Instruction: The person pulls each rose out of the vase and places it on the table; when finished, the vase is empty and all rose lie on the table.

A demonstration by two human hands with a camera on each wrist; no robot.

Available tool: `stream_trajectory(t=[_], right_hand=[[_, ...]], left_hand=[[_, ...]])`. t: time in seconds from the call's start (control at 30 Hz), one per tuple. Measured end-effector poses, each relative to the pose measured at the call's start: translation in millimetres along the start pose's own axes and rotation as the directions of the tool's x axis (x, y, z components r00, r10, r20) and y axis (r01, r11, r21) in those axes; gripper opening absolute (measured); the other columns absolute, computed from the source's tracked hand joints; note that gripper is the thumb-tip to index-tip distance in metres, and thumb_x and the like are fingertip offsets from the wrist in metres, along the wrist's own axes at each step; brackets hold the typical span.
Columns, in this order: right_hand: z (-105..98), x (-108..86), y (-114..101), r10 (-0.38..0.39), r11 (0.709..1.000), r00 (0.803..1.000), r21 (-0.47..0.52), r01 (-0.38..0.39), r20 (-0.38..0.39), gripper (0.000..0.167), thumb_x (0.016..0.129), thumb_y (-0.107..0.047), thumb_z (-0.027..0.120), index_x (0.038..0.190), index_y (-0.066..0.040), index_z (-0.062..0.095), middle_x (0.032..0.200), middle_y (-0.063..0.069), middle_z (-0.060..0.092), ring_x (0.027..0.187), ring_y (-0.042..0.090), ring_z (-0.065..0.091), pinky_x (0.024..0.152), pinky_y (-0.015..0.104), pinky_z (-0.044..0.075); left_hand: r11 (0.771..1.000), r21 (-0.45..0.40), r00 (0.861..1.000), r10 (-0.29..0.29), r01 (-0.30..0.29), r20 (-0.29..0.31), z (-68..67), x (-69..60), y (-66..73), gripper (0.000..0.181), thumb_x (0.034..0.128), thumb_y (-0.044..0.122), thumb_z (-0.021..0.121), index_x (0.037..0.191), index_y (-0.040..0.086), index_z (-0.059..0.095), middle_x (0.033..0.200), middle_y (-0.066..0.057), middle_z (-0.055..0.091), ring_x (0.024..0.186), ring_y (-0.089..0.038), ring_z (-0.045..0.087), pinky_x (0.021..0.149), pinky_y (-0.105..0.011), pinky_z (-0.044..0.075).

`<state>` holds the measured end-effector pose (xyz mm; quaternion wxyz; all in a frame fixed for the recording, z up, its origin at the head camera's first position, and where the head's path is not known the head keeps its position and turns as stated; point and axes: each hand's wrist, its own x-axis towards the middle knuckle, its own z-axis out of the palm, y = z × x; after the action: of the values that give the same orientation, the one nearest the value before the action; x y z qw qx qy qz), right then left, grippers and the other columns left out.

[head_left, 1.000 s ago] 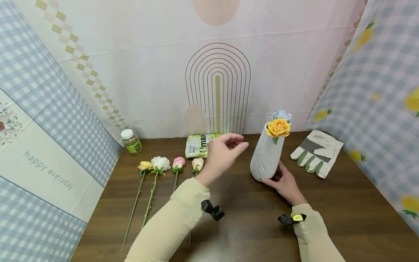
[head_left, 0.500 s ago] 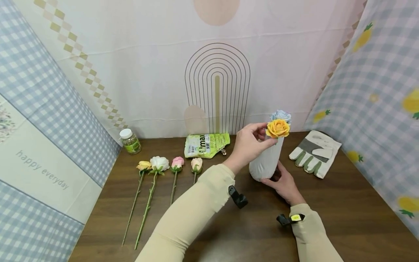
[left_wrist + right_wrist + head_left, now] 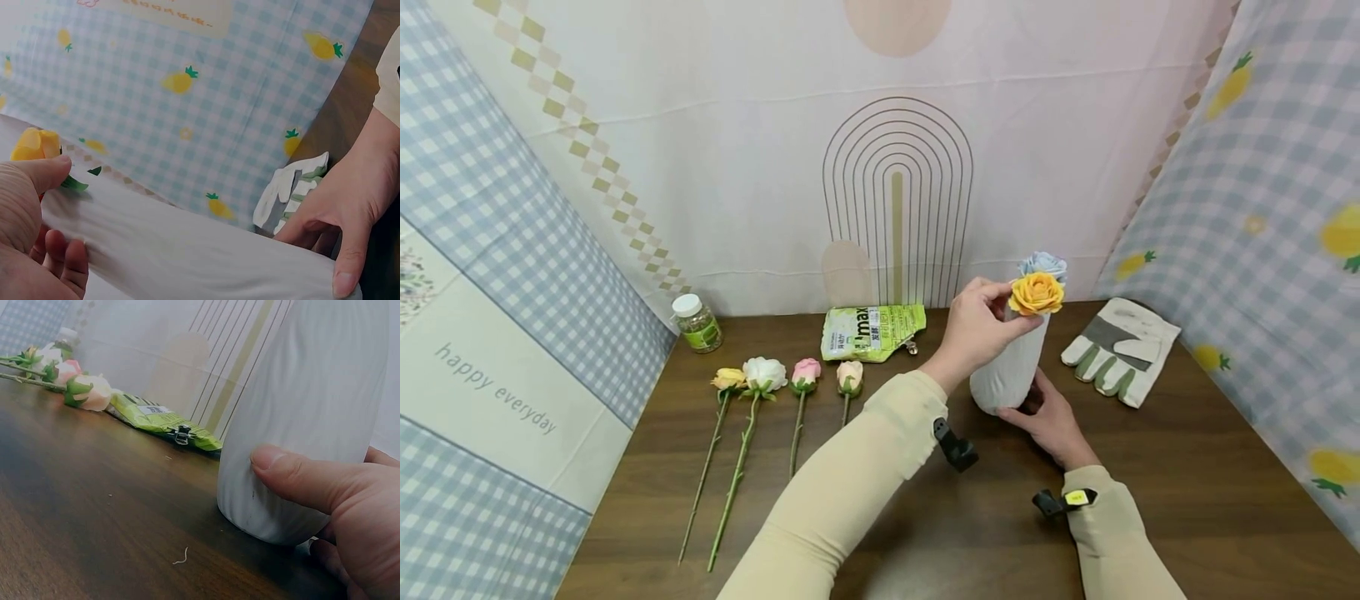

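Head view, left fingers (image 3: 994, 291) pinching yellow rose (image 3: 1037, 293), previously apart; right fingers (image 3: 1017, 418) still gripping vase (image 3: 1003, 375)

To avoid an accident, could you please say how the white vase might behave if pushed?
The white vase could tip if pushed near the top, being tall and slim. Its shallow ridges probably give some grip.

On the wooden table (image 3: 977, 533), a white-capped jar (image 3: 697, 325) is standing at the back left, a lime-green packet (image 3: 872, 332) with a binder clip (image 3: 182, 435) is lying near the back, and a white-and-grey work glove (image 3: 1138, 333) is resting at the right. An arch-print cloth (image 3: 898, 217) is hanging behind.
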<state>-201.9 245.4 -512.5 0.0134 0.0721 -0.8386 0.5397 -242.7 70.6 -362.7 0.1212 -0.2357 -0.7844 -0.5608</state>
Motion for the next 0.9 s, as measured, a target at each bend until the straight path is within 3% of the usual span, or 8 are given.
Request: stream_trajectory(t=[0.43,0.67,0.9], right_hand=[[-0.7,0.1,-1.1,-0.017,1.000,1.000,0.012,0.017,0.000,0.093,0.081,-0.025,0.079,0.153,-0.011,0.021,0.138,0.021,0.045,0.124,0.034,0.047,0.096,0.053,0.043],[-0.2,-0.3,0.7,-0.010,1.000,1.000,0.002,0.010,-0.003,0.094,0.081,-0.025,0.079,0.153,-0.011,0.020,0.137,0.022,0.046,0.123,0.033,0.047,0.095,0.050,0.044],[0.6,-0.9,-1.0,-0.020,0.999,1.000,-0.028,0.020,-0.010,0.094,0.081,-0.025,0.079,0.153,-0.009,0.020,0.136,0.021,0.047,0.121,0.032,0.049,0.092,0.041,0.048]], left_hand=[[0.999,-0.029,0.998,-0.029,0.027,-0.063,7.5,0.7,4.4,0.040,0.0720,0.025,0.087,0.107,0.010,0.075,0.083,0.004,0.050,0.074,-0.004,0.046,0.057,-0.015,0.041],[0.996,-0.084,0.997,0.005,-0.012,-0.083,7.6,0.4,5.9,0.037,0.0751,0.024,0.084,0.107,0.007,0.075,0.086,0.004,0.052,0.077,-0.003,0.048,0.061,-0.015,0.044],[0.995,-0.091,0.996,0.039,-0.047,-0.084,2.6,3.4,9.1,0.026,0.0775,0.028,0.082,0.096,0.010,0.078,0.090,0.005,0.057,0.076,-0.004,0.052,0.061,-0.016,0.046]])
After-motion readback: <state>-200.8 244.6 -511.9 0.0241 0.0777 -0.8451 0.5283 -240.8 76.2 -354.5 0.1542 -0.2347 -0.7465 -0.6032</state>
